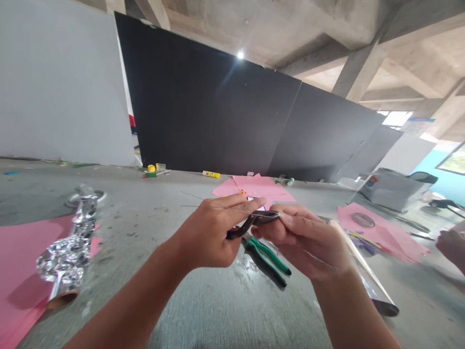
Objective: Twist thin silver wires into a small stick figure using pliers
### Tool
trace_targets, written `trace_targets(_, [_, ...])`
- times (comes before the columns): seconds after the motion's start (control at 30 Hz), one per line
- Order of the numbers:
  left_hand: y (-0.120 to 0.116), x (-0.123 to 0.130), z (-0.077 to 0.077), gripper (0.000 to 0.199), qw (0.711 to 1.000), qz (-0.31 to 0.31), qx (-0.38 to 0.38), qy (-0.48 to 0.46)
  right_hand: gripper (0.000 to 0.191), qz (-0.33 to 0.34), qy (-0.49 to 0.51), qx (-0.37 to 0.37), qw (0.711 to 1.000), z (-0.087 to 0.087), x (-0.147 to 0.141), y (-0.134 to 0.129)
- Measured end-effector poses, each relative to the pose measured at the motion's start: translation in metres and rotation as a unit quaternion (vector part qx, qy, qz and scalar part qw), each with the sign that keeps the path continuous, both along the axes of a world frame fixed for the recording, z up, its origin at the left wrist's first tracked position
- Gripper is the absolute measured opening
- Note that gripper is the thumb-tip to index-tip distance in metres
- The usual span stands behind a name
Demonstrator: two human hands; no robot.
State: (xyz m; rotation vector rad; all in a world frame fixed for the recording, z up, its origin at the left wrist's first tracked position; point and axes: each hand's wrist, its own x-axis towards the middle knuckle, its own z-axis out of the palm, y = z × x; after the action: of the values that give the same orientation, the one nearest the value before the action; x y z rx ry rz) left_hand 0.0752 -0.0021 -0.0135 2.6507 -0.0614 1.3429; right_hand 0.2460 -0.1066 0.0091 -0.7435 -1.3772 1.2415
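Observation:
Near the middle of the view, my left hand (214, 232) is wrapped round dark-handled pliers (250, 225), whose jaws point right. Thin wires (225, 208) run along the pliers and stick out to the left past my left hand. My right hand (308, 237) is closed at the tip of the jaws, with thumb and finger pinching the wire there. Beneath both hands, green and black handled pliers (269, 261) lie on the grey table (203, 310). Pink paper sheets (265, 186) lie just behind my hands.
Crumpled foil on a cardboard roll (69, 261) lies at the left beside pink paper (25, 271). A glue stick (211, 174) is near the black board (218, 106). At the right are a roll (374, 286), a wire coil (363, 220) and another person's hand (452, 245).

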Motion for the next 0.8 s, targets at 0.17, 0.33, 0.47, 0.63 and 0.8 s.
trace_targets(0.17, [0.001,0.004,0.002,0.057,0.994,0.06,-0.093,-0.001,0.042,-0.219,-0.206,0.121,0.946,0.007,0.025,-0.01])
trace_targets(0.33, [-0.006,0.005,0.007,0.032,0.98,0.089,-0.179,-0.022,0.064,-0.353,-0.261,0.311,0.843,0.01,0.02,-0.013])
trace_targets(0.47, [-0.016,0.01,0.005,0.03,0.971,0.064,-0.229,-0.001,0.025,-0.462,-0.41,0.335,0.712,0.007,-0.003,-0.012])
trace_targets(0.63, [-0.022,0.018,0.001,0.042,0.978,0.034,-0.207,-0.008,0.009,-0.472,-0.391,0.34,0.713,0.004,-0.011,-0.009])
trace_targets(0.8, [-0.017,0.019,-0.008,0.07,0.984,0.054,-0.171,-0.017,0.012,-0.429,-0.339,0.271,0.792,0.006,-0.004,-0.01])
